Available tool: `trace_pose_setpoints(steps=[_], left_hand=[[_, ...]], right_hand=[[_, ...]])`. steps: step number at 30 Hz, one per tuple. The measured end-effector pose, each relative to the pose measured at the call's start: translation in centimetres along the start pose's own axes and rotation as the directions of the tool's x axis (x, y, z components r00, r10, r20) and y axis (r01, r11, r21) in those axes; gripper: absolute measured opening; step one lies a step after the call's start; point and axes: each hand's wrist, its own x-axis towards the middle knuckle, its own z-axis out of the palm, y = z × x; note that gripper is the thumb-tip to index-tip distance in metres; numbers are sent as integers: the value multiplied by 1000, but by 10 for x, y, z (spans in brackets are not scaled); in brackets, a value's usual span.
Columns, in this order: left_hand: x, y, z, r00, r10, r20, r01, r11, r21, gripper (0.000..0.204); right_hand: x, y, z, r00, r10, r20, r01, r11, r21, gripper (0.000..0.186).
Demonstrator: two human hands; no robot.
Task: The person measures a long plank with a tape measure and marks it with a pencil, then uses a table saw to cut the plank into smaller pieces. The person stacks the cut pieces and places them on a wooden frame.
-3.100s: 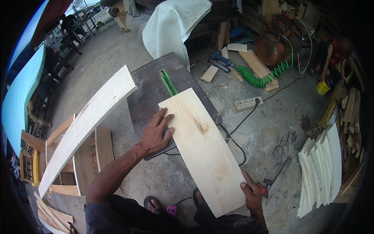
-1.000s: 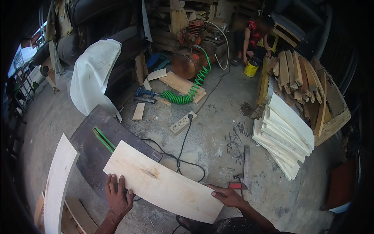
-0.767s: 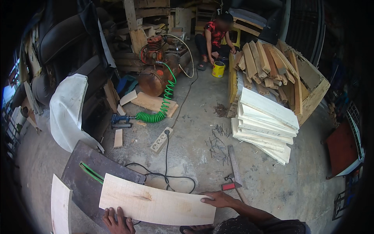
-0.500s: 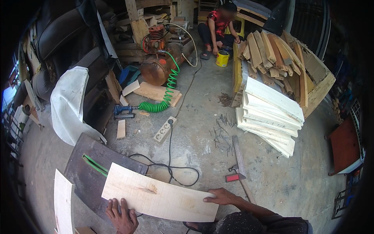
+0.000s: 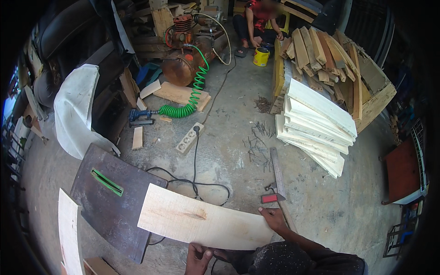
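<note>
A pale wooden board lies slantwise in front of me, its left end over the right edge of a dark saw table. My right hand grips the board's right end, thumb on top. At the board's near edge is my left hand, its fingers curled and closed against that edge; part of its grip is hidden. A green-rimmed slot shows uncovered in the table top. Another pale board stands left of the table.
White boards are stacked at right, before piled wooden strips. A try square and scattered nails lie on the floor. Behind are a power strip, nail gun, compressor, yellow bucket and seated person.
The board has shifted right, off the table's slot, which now shows fully. My left hand has moved right along the near edge and curled; my right hand has moved right with the board.
</note>
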Motion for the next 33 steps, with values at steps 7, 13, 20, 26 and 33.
trace_pose_setpoints(steps=[7, 13, 20, 26, 33], left_hand=[[58, 32, 15, 981, -169, 100, 188, 957, -220, 83], [121, 84, 12, 985, -167, 52, 166, 986, 26, 56], [107, 80, -10, 982, -83, 169, -129, 356, 925, 49], [53, -23, -61, 912, 20, 409, -408, -23, 913, 63], [35, -57, -35, 905, -26, 426, -423, 75, 903, 55]], right_hand=[[-33, 32, 50, 995, 98, 5, -92, 917, 387, 43], [42, -51, -17, 884, -449, 131, 462, 882, -95, 35], [259, -171, -250, 506, -796, -332, 68, 420, -905, 80], [378, -165, -331, 810, -569, -143, 170, 460, -872, 101], [397, -155, -384, 379, -884, 274, -274, -390, -879, 40]])
